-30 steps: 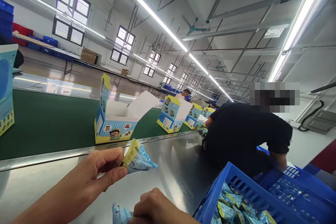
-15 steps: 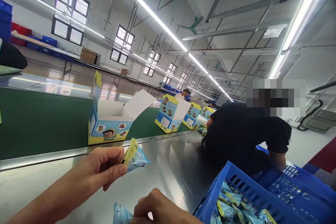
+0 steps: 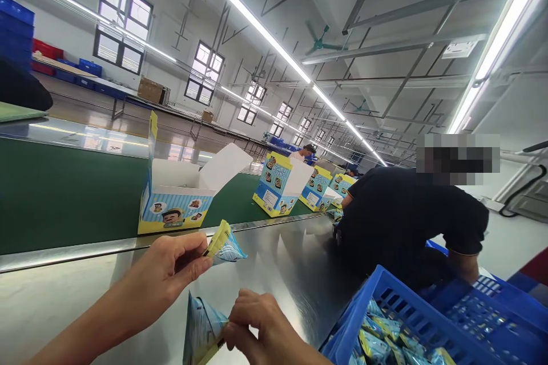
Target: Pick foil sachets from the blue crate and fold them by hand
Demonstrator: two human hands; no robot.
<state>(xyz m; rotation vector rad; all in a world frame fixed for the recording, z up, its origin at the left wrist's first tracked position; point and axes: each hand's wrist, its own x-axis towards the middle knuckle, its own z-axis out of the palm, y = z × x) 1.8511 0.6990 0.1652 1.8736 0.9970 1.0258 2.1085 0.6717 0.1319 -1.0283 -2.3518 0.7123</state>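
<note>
My left hand (image 3: 165,274) pinches the yellow edge of a small blue and yellow packet (image 3: 229,248) between thumb and fingers, over the metal table. Lower down, the fingers of my right hand (image 3: 265,325) grip the edge of another blue and yellow packet (image 3: 201,328), its pointed end up. Beyond my left hand an open printed box (image 3: 173,211) stands on the green belt (image 3: 77,199), its white flap raised. What the box contains cannot be seen. To the right of my right hand is a blue crate (image 3: 381,285) with several similar packets (image 3: 377,345) inside.
More printed boxes (image 3: 274,188) stand further along the belt. A person in dark clothing (image 3: 394,217) bends over the table at right, beside another blue crate (image 3: 492,319). The steel table (image 3: 278,262) runs alongside the belt.
My right hand has risen with its packet, which now shows more fully. My left hand still holds its packet, shifted slightly right in view. The near box has slid slightly left.
</note>
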